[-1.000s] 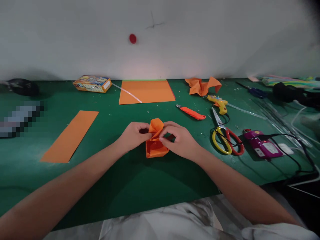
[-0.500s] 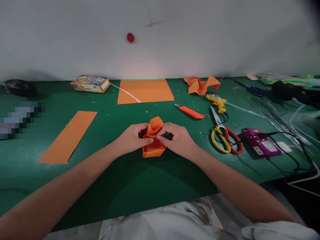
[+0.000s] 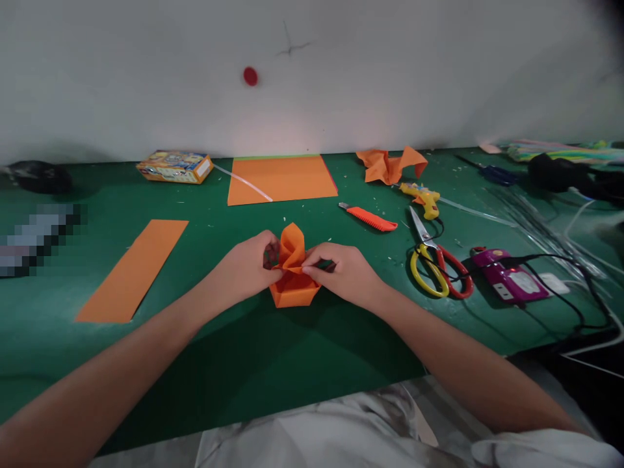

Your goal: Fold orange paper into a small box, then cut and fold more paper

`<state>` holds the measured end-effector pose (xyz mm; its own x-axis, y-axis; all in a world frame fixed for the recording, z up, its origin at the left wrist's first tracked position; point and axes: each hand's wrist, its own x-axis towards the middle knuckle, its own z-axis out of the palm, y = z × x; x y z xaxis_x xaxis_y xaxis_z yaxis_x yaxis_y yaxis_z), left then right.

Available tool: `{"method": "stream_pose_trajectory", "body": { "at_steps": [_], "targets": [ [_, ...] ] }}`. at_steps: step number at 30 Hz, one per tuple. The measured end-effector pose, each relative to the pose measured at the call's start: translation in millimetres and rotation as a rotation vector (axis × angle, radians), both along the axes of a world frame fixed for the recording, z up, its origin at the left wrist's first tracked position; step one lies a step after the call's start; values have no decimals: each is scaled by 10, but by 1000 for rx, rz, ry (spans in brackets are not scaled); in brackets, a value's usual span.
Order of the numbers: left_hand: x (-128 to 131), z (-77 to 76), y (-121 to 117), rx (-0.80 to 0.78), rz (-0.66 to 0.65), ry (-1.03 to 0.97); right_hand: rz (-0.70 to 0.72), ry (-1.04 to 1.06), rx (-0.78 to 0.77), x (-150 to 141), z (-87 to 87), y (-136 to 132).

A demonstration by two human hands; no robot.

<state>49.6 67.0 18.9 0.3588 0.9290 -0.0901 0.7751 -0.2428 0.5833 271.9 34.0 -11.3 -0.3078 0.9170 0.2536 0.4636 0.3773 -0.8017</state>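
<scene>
Between my hands is a folded orange paper piece [image 3: 295, 294], box-like at the near side with a pointed flap standing up at the far side. My left hand [image 3: 251, 263] pinches its left edge, thumb in front and the other fingers curled behind. On the other side, my right hand [image 3: 344, 272] grips a fold near the middle between thumb and forefinger. Some fingertips of both hands are hidden behind the paper.
On the green table [image 3: 273, 370] lie an orange paper strip [image 3: 134, 270], orange sheets [image 3: 283, 179], a small box [image 3: 175, 166], a cutter knife [image 3: 370, 218], scissors [image 3: 429, 257], a yellow glue gun [image 3: 422, 197], crumpled orange paper [image 3: 390, 166] and a purple power adapter [image 3: 511, 276] with cables.
The paper's upright flap has tipped left and its near part has spread wider. My left thumb has drawn back from the paper's front to its left edge. The view has shifted slightly.
</scene>
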Motion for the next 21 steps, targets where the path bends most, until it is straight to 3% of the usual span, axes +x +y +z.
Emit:
{"method": "stream_pose_trajectory", "body": {
  "at_steps": [5,12,16,21],
  "targets": [
    [-20,28,-2,-14,27,37,15,-6,10,-5,-1,-7],
    [-76,26,47,55,-156,-17,28,-13,29,18,5,0],
    [-100,79,89,1,-266,-4,35,-39,34,12,26,1],
    [-43,81,52,-25,-214,-19,3,-95,50,-16,61,-4]
  ]
}}
